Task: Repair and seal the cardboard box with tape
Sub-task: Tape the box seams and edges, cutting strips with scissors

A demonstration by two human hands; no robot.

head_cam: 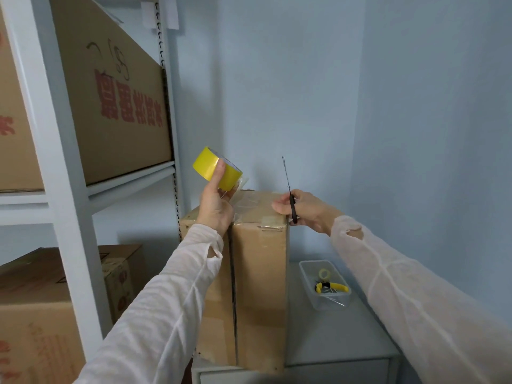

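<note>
Left hand (216, 207) grips tape roll (210, 169), ten o'clock off the box (259, 273); right hand (307, 207) holds scissors (293, 210): best pull taut, snip clean.

Tape roll (217, 169) bright yellow. Box (259, 286) plain brown cardboard, clear tape patches on top, dark seam down the front. Scissors (292, 206) black. Sleeves (166, 300) sheer white. Shelf boxes (116, 106) brown, red print, black scrawl. Rack (41, 134) pale grey. Wall (415, 106) light blue. Surface (346, 336) grey. Tub (307, 275) clear; pliers (331, 287) yellow and black.
</note>
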